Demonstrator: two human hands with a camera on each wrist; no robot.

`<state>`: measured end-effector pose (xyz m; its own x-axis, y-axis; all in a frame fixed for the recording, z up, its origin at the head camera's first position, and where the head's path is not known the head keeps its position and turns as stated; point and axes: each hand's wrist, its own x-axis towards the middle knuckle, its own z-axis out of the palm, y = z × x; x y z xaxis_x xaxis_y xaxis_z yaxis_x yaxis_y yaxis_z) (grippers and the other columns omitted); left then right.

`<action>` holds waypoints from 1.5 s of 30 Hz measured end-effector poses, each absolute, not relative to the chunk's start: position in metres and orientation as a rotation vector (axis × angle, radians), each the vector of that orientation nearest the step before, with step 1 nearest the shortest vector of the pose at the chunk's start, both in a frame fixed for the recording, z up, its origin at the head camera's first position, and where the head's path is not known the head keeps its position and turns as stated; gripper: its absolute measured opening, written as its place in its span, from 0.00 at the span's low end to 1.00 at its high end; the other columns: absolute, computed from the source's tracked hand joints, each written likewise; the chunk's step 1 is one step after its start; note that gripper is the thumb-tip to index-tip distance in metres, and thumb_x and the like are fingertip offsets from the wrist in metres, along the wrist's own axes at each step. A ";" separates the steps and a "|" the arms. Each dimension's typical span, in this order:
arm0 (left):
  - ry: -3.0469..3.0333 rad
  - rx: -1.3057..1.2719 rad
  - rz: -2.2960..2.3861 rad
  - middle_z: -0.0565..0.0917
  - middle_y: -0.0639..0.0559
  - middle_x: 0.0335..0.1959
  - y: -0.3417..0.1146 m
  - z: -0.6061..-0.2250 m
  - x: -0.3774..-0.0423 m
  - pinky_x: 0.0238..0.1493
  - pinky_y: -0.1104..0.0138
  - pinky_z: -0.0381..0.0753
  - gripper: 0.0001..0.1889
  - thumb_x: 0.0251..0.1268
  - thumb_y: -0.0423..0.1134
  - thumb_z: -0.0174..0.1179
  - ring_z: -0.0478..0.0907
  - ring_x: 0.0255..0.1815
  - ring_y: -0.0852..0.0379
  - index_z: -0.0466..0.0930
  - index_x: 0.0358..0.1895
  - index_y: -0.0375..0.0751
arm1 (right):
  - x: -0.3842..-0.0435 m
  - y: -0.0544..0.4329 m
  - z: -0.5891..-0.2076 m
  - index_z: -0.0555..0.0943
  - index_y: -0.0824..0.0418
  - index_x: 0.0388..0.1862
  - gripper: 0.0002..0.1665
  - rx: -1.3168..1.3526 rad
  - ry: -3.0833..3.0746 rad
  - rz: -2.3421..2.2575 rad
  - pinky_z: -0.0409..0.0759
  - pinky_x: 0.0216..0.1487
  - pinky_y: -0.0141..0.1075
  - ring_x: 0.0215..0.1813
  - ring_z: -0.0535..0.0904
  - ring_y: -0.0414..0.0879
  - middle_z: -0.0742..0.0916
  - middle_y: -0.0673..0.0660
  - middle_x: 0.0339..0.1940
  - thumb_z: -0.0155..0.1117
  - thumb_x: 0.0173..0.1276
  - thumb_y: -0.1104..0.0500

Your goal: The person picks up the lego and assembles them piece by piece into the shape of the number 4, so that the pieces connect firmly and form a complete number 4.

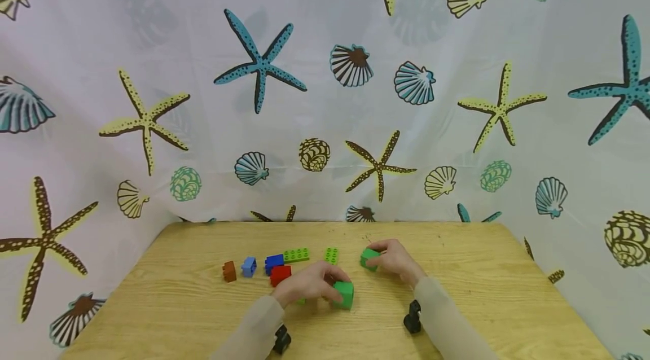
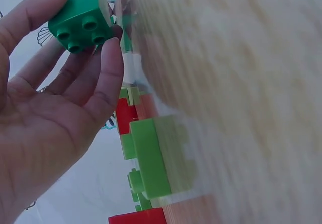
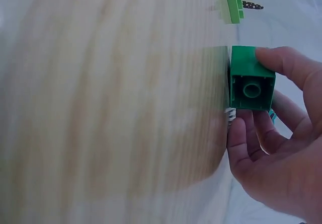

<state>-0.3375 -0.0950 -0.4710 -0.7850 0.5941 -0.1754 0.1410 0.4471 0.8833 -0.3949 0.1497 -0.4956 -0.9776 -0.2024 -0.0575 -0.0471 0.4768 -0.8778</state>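
Observation:
My left hand (image 1: pixel 308 284) grips a dark green toy brick (image 1: pixel 345 295) by its sides, near the middle of the table. In the left wrist view the studs of this green brick (image 2: pixel 80 12) face my palm. Further back and to the right, my right hand (image 1: pixel 398 260) pinches a second green brick (image 1: pixel 369 259) between thumb and fingers. The right wrist view shows that brick's hollow underside (image 3: pixel 251 90) turned toward the wrist, with the brick close over the tabletop. A gap separates the two bricks.
Left of my hands lie a red brick (image 1: pixel 280 275), a blue brick (image 1: pixel 274 262), a light blue brick (image 1: pixel 249 267) and a brown brick (image 1: pixel 229 271). Two light green bricks (image 1: pixel 297 254) (image 1: pixel 332 255) lie behind. A patterned curtain surrounds the wooden table (image 1: pixel 457 270).

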 end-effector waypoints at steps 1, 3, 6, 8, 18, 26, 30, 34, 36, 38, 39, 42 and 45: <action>2.230 0.607 1.321 0.84 0.52 0.50 -0.096 -0.471 -0.337 0.47 0.62 0.80 0.20 0.56 0.31 0.69 0.79 0.47 0.54 0.84 0.54 0.41 | -0.395 0.149 -0.496 0.84 0.62 0.55 0.25 -0.230 2.576 -1.498 0.78 0.49 0.38 0.51 0.79 0.49 0.81 0.61 0.62 0.73 0.56 0.63; 2.226 0.595 1.355 0.84 0.51 0.50 -0.097 -0.471 -0.337 0.45 0.62 0.80 0.20 0.56 0.31 0.68 0.79 0.46 0.54 0.84 0.54 0.40 | -0.393 0.149 -0.495 0.84 0.62 0.55 0.25 -0.260 2.603 -1.453 0.76 0.45 0.35 0.47 0.77 0.47 0.84 0.59 0.57 0.72 0.55 0.64; 2.229 0.589 1.382 0.83 0.51 0.50 -0.098 -0.472 -0.336 0.42 0.63 0.81 0.19 0.56 0.31 0.68 0.79 0.44 0.54 0.84 0.53 0.41 | -0.389 0.149 -0.494 0.83 0.62 0.56 0.25 -0.297 2.624 -1.407 0.76 0.43 0.35 0.46 0.77 0.46 0.85 0.56 0.51 0.70 0.56 0.64; 2.245 0.590 1.385 0.83 0.50 0.50 -0.098 -0.473 -0.336 0.42 0.63 0.80 0.18 0.56 0.32 0.67 0.78 0.43 0.54 0.84 0.52 0.42 | -0.386 0.149 -0.492 0.82 0.62 0.57 0.25 -0.321 2.629 -1.398 0.76 0.43 0.35 0.46 0.77 0.46 0.84 0.57 0.51 0.69 0.57 0.64; 2.274 0.535 1.462 0.80 0.48 0.52 -0.103 -0.476 -0.339 0.40 0.60 0.83 0.19 0.59 0.34 0.67 0.77 0.40 0.53 0.82 0.55 0.41 | -0.373 0.150 -0.490 0.79 0.66 0.52 0.25 -0.307 2.499 -1.575 0.82 0.47 0.39 0.47 0.81 0.47 0.85 0.60 0.48 0.74 0.55 0.67; 2.249 0.444 1.551 0.78 0.46 0.52 -0.105 -0.477 -0.340 0.37 0.59 0.82 0.21 0.58 0.36 0.68 0.78 0.34 0.51 0.80 0.57 0.42 | -0.351 0.143 -0.487 0.78 0.65 0.51 0.23 -0.360 2.407 -1.594 0.80 0.54 0.44 0.50 0.82 0.49 0.86 0.60 0.49 0.74 0.55 0.69; 2.251 0.426 1.614 0.79 0.46 0.51 -0.106 -0.477 -0.340 0.35 0.58 0.82 0.22 0.58 0.36 0.67 0.77 0.35 0.52 0.79 0.57 0.40 | -0.341 0.138 -0.485 0.78 0.65 0.50 0.23 -0.406 2.384 -1.566 0.80 0.54 0.44 0.50 0.82 0.48 0.86 0.59 0.48 0.74 0.55 0.68; 2.277 0.381 1.648 0.80 0.46 0.47 -0.104 -0.476 -0.338 0.32 0.62 0.79 0.23 0.60 0.37 0.68 0.75 0.34 0.53 0.78 0.59 0.38 | -0.336 0.134 -0.485 0.78 0.64 0.50 0.23 -0.422 2.373 -1.543 0.80 0.53 0.43 0.49 0.81 0.47 0.86 0.57 0.47 0.74 0.55 0.68; 2.295 0.365 1.657 0.81 0.46 0.47 -0.103 -0.475 -0.337 0.30 0.63 0.78 0.25 0.59 0.38 0.69 0.74 0.32 0.53 0.77 0.60 0.38 | -0.335 0.134 -0.486 0.78 0.64 0.50 0.24 -0.428 2.372 -1.537 0.80 0.53 0.42 0.48 0.81 0.46 0.86 0.57 0.47 0.74 0.54 0.69; 2.315 0.341 1.667 0.80 0.45 0.48 -0.102 -0.473 -0.337 0.31 0.64 0.76 0.25 0.58 0.39 0.70 0.74 0.34 0.53 0.77 0.60 0.40 | -0.334 0.133 -0.487 0.78 0.64 0.50 0.24 -0.431 2.370 -1.535 0.81 0.52 0.42 0.47 0.81 0.46 0.86 0.57 0.46 0.74 0.54 0.70; 2.314 0.336 1.681 0.80 0.45 0.48 -0.101 -0.473 -0.336 0.31 0.63 0.76 0.25 0.58 0.39 0.70 0.74 0.34 0.52 0.76 0.60 0.41 | -0.334 0.133 -0.487 0.78 0.64 0.49 0.24 -0.433 2.368 -1.534 0.81 0.52 0.41 0.46 0.82 0.46 0.86 0.57 0.46 0.75 0.53 0.70; 2.305 0.320 1.724 0.81 0.43 0.49 -0.101 -0.472 -0.337 0.34 0.61 0.78 0.25 0.57 0.39 0.71 0.76 0.36 0.51 0.76 0.58 0.41 | -0.332 0.132 -0.487 0.77 0.65 0.49 0.24 -0.430 2.356 -1.534 0.81 0.51 0.41 0.46 0.82 0.45 0.86 0.57 0.45 0.75 0.53 0.70; 2.295 0.315 1.756 0.82 0.43 0.48 -0.100 -0.471 -0.338 0.37 0.60 0.78 0.25 0.57 0.39 0.71 0.77 0.37 0.52 0.76 0.58 0.41 | -0.330 0.132 -0.487 0.77 0.65 0.50 0.24 -0.424 2.343 -1.538 0.81 0.51 0.40 0.46 0.82 0.45 0.86 0.57 0.45 0.74 0.53 0.71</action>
<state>-0.3377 -0.1001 -0.4707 -0.9492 0.3098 -0.0547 0.0282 0.2571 0.9660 -0.3304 0.1322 -0.4868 -0.9095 -0.4056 -0.0912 -0.0777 0.3814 -0.9212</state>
